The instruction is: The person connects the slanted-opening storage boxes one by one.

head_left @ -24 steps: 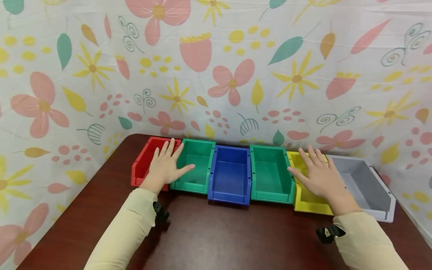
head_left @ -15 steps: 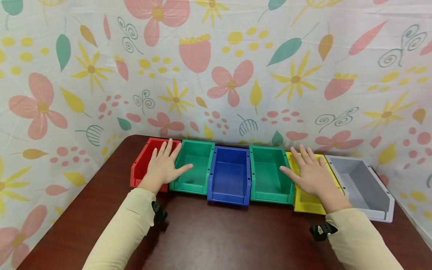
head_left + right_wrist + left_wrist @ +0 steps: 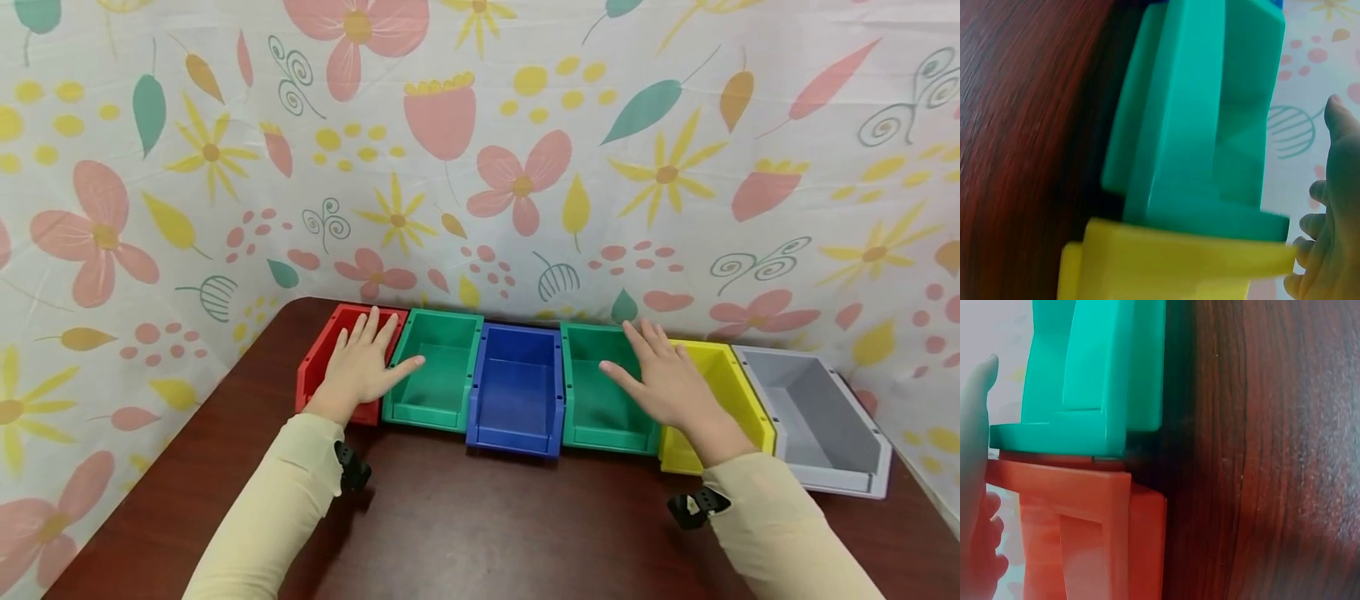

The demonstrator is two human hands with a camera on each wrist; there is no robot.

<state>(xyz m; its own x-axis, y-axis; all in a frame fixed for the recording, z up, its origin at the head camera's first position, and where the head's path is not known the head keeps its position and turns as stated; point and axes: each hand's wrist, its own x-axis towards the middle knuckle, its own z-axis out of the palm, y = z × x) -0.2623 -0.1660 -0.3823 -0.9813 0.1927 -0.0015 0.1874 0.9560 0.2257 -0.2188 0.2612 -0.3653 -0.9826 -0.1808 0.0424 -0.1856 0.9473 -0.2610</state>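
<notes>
My left hand (image 3: 362, 362) is spread flat over the red bin (image 3: 318, 354), its thumb reaching across the left green bin (image 3: 435, 367). Fingers straight and holding nothing, my right hand (image 3: 667, 379) hovers over the seam between the right green bin (image 3: 600, 400) and the yellow bin (image 3: 731, 383). A blue bin (image 3: 515, 383) stands between the two green ones, and a grey bin (image 3: 810, 417) ends the row at the right. In the left wrist view the red bin (image 3: 1085, 550) abuts the green bin (image 3: 1097, 375); the right wrist view shows the green bin (image 3: 1191, 125) against the yellow bin (image 3: 1166, 262).
The bins line the back of a dark reddish-brown wooden table (image 3: 480, 525). Behind it hangs a white cloth (image 3: 480, 167) printed with flowers and leaves. Dark wrist devices (image 3: 351, 468) sit at both cuffs.
My right hand has moved left, from over the yellow bin to the edge of the right green bin. My left hand has stayed nearly in place.
</notes>
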